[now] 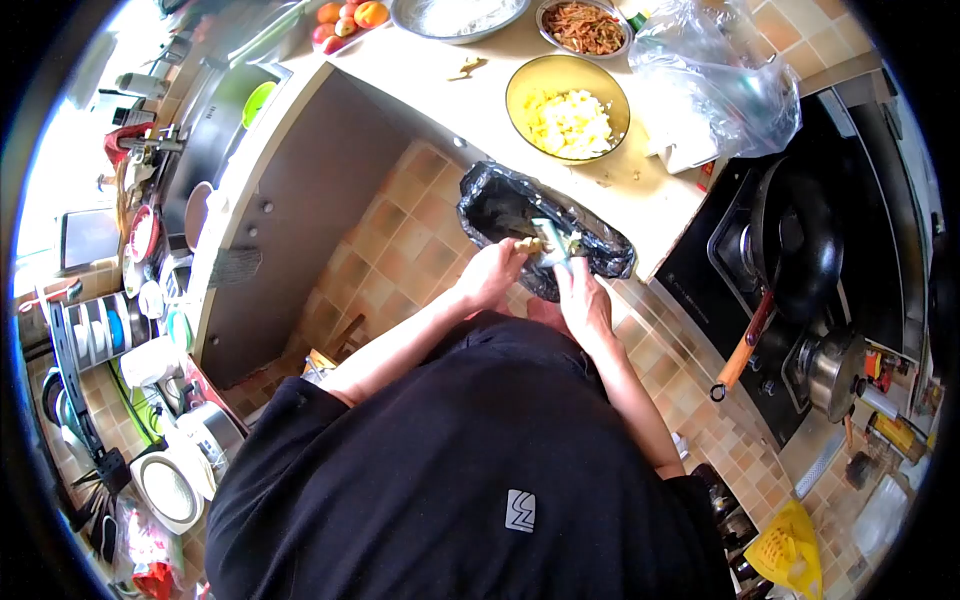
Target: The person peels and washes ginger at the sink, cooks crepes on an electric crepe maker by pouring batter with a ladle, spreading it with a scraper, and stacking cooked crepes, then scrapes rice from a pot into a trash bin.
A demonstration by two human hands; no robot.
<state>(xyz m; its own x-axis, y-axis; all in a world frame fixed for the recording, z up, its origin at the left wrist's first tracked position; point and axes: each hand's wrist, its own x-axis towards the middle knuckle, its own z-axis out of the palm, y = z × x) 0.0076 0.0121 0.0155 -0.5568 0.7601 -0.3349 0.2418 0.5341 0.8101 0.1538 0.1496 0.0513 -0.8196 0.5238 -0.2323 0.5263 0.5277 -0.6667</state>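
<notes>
Left hand: our left hand (pixel 487 274) pinches a small brownish piece (pixel 528 245), forearm slanting inward.
Right hand: our right hand (pixel 585 298) grips a pale bluish tool (pixel 549 238), forearm angled up and inward.
Piece: above the black bag (pixel 484 190), beside the tool.
Bowl: yellow bowl (pixel 516 105) on the counter (pixel 655 205).

I have room over the floor tiles (pixel 400 222) at ten o'clock; counter (pixel 650 205) blocks twelve, wok (pixel 808 240) three.
</notes>
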